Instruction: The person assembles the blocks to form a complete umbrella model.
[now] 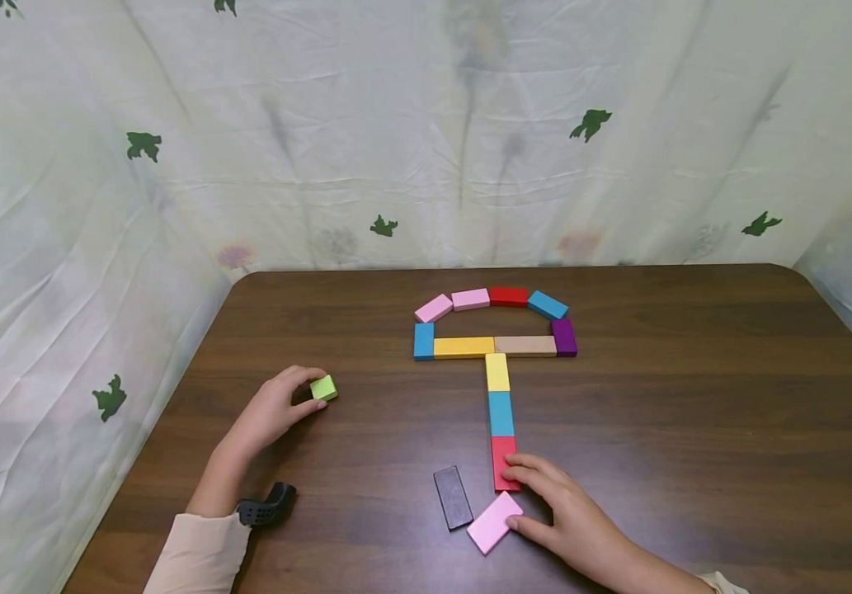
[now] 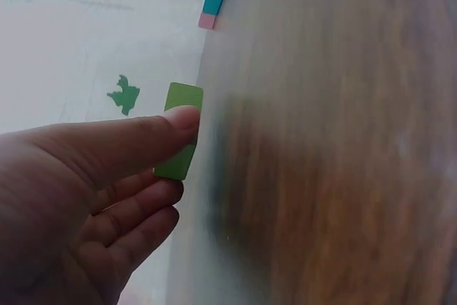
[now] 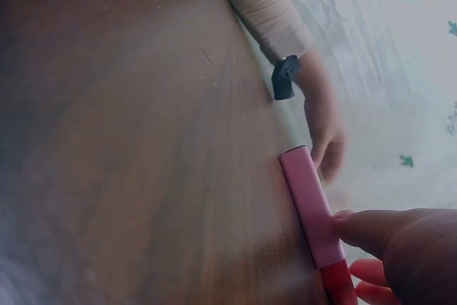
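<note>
In the head view my left hand (image 1: 273,412) pinches a lime green block (image 1: 324,388) between thumb and fingers, over the table's left side. The left wrist view shows the thumb across the face of the green block (image 2: 184,98). My right hand (image 1: 570,516) lies at the bottom of a column of blocks. Its fingertips rest on the lowest red block (image 1: 501,474), while the thumb touches the right edge of a tilted pink block (image 1: 491,528). A dark grey block (image 1: 453,497) lies left of the pink one, close to its corner.
Yellow (image 1: 497,373) and blue (image 1: 501,414) blocks continue the column upward. Above it, an arch of pink, red, blue and purple (image 1: 564,337) blocks closes over a yellow (image 1: 464,347) and tan (image 1: 525,346) row. A pale curtain (image 1: 426,148) hangs behind the table (image 1: 693,429).
</note>
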`<state>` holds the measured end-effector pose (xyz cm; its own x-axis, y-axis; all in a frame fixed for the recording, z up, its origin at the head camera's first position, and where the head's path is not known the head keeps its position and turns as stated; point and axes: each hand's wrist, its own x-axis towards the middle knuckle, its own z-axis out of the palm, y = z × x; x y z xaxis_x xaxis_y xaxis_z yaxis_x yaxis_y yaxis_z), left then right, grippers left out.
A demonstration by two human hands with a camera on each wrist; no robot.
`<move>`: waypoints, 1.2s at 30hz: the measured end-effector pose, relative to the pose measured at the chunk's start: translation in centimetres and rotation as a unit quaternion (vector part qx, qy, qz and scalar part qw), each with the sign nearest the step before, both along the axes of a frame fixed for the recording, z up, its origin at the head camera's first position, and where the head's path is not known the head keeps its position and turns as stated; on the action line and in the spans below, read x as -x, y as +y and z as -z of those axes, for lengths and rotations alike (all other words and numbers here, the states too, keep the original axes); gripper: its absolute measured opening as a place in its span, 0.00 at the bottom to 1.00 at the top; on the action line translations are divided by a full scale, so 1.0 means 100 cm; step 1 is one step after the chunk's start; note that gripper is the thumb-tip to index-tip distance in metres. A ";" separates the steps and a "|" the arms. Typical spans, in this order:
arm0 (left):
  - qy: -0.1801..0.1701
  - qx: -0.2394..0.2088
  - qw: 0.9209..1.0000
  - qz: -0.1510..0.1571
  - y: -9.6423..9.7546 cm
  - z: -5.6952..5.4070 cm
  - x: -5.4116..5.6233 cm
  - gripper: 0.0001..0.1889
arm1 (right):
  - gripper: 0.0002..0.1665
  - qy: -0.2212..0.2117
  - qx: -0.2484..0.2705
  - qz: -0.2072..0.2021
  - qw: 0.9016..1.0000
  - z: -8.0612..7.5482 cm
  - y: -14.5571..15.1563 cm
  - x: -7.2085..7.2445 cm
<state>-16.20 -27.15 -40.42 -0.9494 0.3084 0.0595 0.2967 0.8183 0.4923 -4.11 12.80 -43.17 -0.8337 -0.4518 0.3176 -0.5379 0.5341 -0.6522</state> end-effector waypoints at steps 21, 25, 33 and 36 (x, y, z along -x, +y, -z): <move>0.073 -0.028 0.997 0.026 0.038 -0.018 -0.010 0.22 | 0.26 -0.007 -0.003 0.003 1.000 0.000 0.000 0.000; 0.098 -0.034 0.994 0.041 0.046 -0.020 -0.013 0.22 | 0.26 -0.014 -0.006 0.004 1.000 0.000 0.000 0.000; 0.172 -0.044 0.980 0.091 0.063 -0.018 -0.020 0.24 | 0.26 -0.010 -0.007 0.005 1.000 0.001 0.001 0.001; 0.193 -0.047 0.974 0.109 0.069 -0.019 -0.023 0.24 | 0.27 -0.011 -0.007 0.006 1.000 0.002 0.001 0.001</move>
